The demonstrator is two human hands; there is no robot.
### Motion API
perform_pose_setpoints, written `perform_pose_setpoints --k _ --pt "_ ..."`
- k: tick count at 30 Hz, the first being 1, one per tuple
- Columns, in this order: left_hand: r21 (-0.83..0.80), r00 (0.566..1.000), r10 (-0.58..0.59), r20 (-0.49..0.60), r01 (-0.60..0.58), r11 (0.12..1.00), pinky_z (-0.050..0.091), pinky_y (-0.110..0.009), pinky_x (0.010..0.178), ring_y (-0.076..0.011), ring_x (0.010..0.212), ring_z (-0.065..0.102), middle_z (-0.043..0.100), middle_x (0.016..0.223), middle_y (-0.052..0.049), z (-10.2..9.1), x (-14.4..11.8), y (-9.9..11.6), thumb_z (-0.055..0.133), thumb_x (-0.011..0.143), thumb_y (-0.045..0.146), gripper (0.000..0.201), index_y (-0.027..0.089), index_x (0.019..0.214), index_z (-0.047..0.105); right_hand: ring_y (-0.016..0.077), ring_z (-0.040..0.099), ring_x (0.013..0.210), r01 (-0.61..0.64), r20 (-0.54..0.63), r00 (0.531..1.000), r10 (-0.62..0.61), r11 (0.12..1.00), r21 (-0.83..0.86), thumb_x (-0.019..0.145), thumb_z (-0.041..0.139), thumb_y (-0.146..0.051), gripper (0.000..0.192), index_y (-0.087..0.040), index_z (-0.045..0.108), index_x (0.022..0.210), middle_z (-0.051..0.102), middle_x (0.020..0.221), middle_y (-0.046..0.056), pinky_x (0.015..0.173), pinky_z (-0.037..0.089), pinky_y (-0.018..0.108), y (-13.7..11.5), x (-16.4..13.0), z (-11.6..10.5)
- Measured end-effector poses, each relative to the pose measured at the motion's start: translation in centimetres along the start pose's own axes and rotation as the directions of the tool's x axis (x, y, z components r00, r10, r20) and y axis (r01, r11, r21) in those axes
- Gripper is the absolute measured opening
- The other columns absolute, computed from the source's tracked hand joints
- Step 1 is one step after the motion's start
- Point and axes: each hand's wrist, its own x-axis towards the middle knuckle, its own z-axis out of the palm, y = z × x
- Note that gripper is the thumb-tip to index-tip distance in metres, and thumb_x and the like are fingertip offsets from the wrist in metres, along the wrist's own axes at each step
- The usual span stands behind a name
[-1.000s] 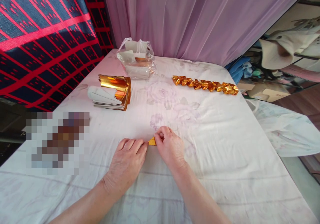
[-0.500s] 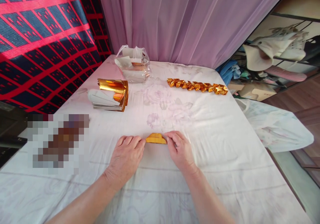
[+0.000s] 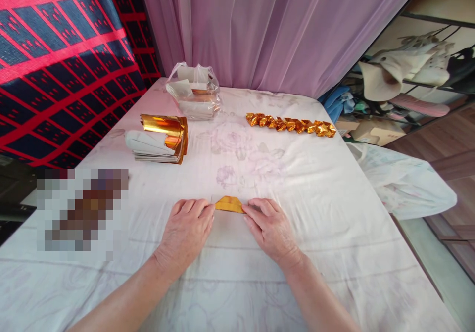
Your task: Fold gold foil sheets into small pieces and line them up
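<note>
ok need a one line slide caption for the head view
Both hands, left hand and right hand, press a folded gold paper flat on a white cloth-covered table.

The table (image 3: 334,233) offers open cloth across its near half and its right side; a hand can pass there unobstructed. At the near centre, the left hand (image 3: 185,233) and right hand (image 3: 272,228) lie flat on the cloth with the folded gold paper (image 3: 229,204) between their fingertips, blocking that strip. On the far left, the stack of gold sheets (image 3: 159,141) stands curled upward. Behind it, the plastic bag (image 3: 193,92) occupies the far edge. The row of folded gold pieces (image 3: 291,124) runs across the far right. A clear lane lies between stack and row, leading to the curtain (image 3: 260,25).
</note>
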Motion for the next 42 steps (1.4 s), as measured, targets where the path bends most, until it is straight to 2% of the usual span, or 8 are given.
perform_pose_setpoints --k 6,13,18,23,28,32,37,42 --pt "-0.008 1.000 -0.006 -0.004 0.006 1.000 0.040 -0.041 0.080 -0.0221 0.087 0.059 0.067 0.095 -0.005 0.2 0.1 0.0 0.051 0.093 0.019 0.018 0.020 0.104 0.065 0.0223 0.059 0.096 0.073 -0.038 0.996 -0.076 0.995 -0.061 0.097 0.049 -0.025 0.026 -0.020 0.073 0.108 0.067 0.106 0.009 0.085 0.052 0.039 0.2 -0.7 -0.5" --pt "-0.020 1.000 -0.024 0.001 0.024 1.000 0.041 -0.041 0.080 -0.0227 0.087 0.059 0.067 0.094 -0.003 0.5 0.1 -0.1 0.054 0.093 0.018 0.017 0.020 0.104 0.066 0.0208 0.060 0.092 0.107 -0.080 0.991 -0.110 0.993 -0.040 0.097 0.050 -0.024 0.023 -0.021 0.073 0.101 0.068 0.101 0.008 0.084 0.052 0.037 0.7 -1.4 -1.0" --pt "-0.082 0.998 -0.018 -0.065 0.012 0.997 0.043 -0.041 0.082 -0.0233 0.089 0.058 0.067 0.097 -0.005 1.3 -0.1 -0.6 0.054 0.093 0.020 0.019 0.019 0.106 0.067 0.0190 0.062 0.086 -0.018 -0.206 0.978 0.021 1.000 0.019 0.096 0.050 -0.023 0.023 -0.021 0.072 0.098 0.068 0.094 0.007 0.080 0.052 0.033 0.5 -0.1 -0.4" --pt "-0.121 0.995 -0.033 -0.095 0.021 0.992 0.044 -0.041 0.083 -0.0247 0.092 0.058 0.068 0.101 -0.006 1.6 -0.3 -0.7 0.054 0.093 0.021 0.021 0.018 0.109 0.066 0.0201 0.061 0.084 -0.120 -0.195 0.973 0.126 0.992 0.045 0.090 0.060 -0.028 0.014 -0.023 0.073 0.087 0.067 0.090 0.006 0.078 0.049 0.034 -0.4 1.2 1.1" --pt "-0.150 0.994 -0.055 -0.091 0.041 0.988 0.044 -0.042 0.084 -0.0256 0.094 0.059 0.069 0.106 -0.008 1.3 -0.2 -0.6 0.054 0.093 0.023 0.026 0.015 0.116 0.064 0.0216 0.060 0.087 -0.147 -0.210 0.965 0.159 0.987 0.069 0.088 0.062 -0.030 0.014 -0.022 0.073 0.092 0.067 0.096 0.007 0.082 0.048 0.037 -0.5 0.9 1.8" --pt "-0.169 0.994 -0.059 -0.091 0.043 0.985 0.045 -0.041 0.083 -0.0258 0.094 0.059 0.070 0.105 -0.008 1.1 -0.2 -0.8 0.055 0.093 0.025 0.027 0.016 0.117 0.064 0.0205 0.061 0.087 -0.109 -0.211 0.968 0.134 0.986 0.127 0.087 0.063 -0.026 0.010 -0.023 0.072 0.090 0.067 0.096 0.006 0.082 0.049 0.037 -0.4 0.8 1.6" --pt "-0.203 0.993 -0.071 -0.093 0.051 0.978 0.045 -0.041 0.083 -0.0249 0.092 0.059 0.070 0.100 -0.007 1.2 -0.3 -0.9 0.056 0.093 0.023 0.019 0.019 0.109 0.066 0.0198 0.062 0.089 -0.043 -0.237 0.967 0.089 0.980 0.196 0.089 0.061 -0.022 0.011 -0.023 0.071 0.092 0.067 0.095 0.006 0.081 0.050 0.036 -0.5 0.6 1.3" --pt "-0.227 0.992 -0.053 -0.113 0.026 0.974 0.044 -0.039 0.082 -0.0229 0.090 0.058 0.069 0.098 -0.004 1.3 -0.4 -1.0 0.056 0.094 0.021 0.017 0.021 0.106 0.066 0.0189 0.063 0.087 0.010 -0.224 0.974 0.039 0.977 0.213 0.087 0.063 -0.018 0.011 -0.024 0.071 0.090 0.068 0.093 0.004 0.078 0.050 0.035 -0.6 0.6 1.1"
